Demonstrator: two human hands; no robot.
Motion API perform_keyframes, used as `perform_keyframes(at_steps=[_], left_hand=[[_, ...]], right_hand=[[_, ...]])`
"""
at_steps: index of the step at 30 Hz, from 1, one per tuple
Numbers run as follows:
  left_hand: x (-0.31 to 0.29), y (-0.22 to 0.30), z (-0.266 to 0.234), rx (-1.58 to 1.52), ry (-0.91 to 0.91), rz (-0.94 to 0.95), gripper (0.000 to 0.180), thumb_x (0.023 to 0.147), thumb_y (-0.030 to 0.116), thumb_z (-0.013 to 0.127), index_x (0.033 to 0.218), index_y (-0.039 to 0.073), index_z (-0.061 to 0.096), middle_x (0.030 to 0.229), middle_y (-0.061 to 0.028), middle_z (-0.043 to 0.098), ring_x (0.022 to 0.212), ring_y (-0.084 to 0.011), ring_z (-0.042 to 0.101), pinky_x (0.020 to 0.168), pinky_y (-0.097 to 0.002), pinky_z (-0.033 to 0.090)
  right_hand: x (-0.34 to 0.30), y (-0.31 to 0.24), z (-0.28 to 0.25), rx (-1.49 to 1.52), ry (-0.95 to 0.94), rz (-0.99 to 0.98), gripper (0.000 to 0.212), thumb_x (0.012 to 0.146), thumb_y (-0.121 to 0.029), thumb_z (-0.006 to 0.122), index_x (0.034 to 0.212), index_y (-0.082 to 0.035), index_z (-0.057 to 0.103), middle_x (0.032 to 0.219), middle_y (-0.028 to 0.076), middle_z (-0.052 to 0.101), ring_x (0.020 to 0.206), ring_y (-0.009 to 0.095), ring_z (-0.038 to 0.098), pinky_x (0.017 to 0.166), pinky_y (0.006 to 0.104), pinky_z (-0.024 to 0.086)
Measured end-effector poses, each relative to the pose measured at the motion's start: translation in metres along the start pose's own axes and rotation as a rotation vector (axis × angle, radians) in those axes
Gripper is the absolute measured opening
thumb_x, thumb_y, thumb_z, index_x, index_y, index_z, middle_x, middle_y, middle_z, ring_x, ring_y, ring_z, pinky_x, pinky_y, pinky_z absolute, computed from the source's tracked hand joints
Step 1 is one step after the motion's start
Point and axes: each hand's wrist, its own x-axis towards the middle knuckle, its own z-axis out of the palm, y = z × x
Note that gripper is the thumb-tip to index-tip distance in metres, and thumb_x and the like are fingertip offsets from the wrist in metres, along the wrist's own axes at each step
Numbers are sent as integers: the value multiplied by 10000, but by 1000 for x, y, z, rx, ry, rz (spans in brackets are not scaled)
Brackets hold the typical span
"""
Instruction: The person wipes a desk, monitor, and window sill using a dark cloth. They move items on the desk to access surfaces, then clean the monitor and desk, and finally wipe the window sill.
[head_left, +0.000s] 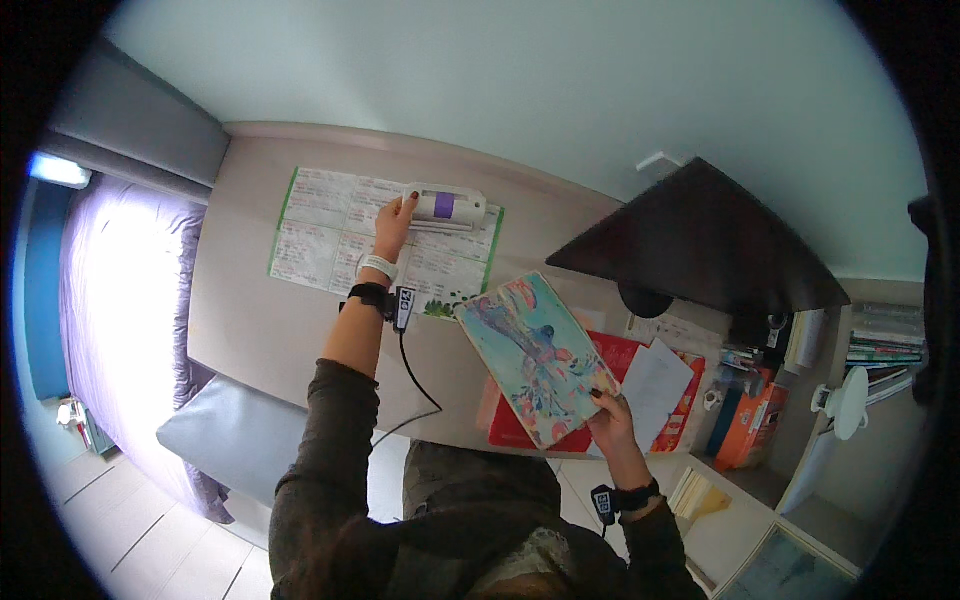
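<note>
My left hand [395,222] is closed on the left end of a white, oblong device [462,206] with a purple band, whose exact kind I cannot make out. The device rests over a printed sheet with green edges [330,225] that lies on the desk. At the right, my right hand [612,420] grips the lower right corner of a flat, tablet-sized thing with a colourful painted cover [530,350]. It is tilted and overlaps red folders [512,425]; I cannot tell whether it is a tablet case or a notebook.
A dark monitor [710,240] stands at the back right of the desk [240,300]. White papers [655,390], an orange box [745,425] and a shelf of books [885,335] are on the right. A grey bench [235,430] and a purple curtain [130,320] are at the left.
</note>
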Motion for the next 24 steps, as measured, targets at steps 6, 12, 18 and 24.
perform_keyframes(at_steps=[6, 12, 18, 24], left_hand=[[-2, -6, 10, 392, 391, 423, 486, 921, 407, 661, 1142, -24, 613, 1209, -249, 531, 1044, -345, 546, 905, -396, 475], [-36, 3, 9, 145, 336, 376, 623, 915, 355, 684, 1376, 7, 451, 1261, -268, 479, 1064, -405, 548, 920, -435, 474], [-30, 43, 26, 239, 319, 219, 783, 861, 517, 683, 1399, 23, 400, 1299, -296, 434, 1052, -484, 581, 883, -500, 496], [8, 81, 51, 456, 221, 130, 859, 816, 469, 726, 1449, 45, 328, 1309, -367, 396, 1096, -517, 537, 930, -511, 487]], right_hand=[[25, -1, 37, -100, -80, 100, 472, 866, -61, 593, 1326, -14, 499, 1213, 111, 633, 1059, 237, 639, 718, 389, 581], [21, 5, 30, -246, 48, 20, 462, 846, -83, 620, 1293, -4, 532, 1139, 116, 657, 957, 239, 667, 617, 384, 595], [12, 10, 25, -317, 69, 22, 472, 832, -75, 638, 1284, 21, 542, 1102, 111, 664, 975, 241, 658, 623, 373, 588], [-2, 7, 32, -329, 126, 58, 479, 840, -78, 636, 1294, 42, 541, 1148, 112, 658, 1013, 222, 647, 770, 364, 561]])
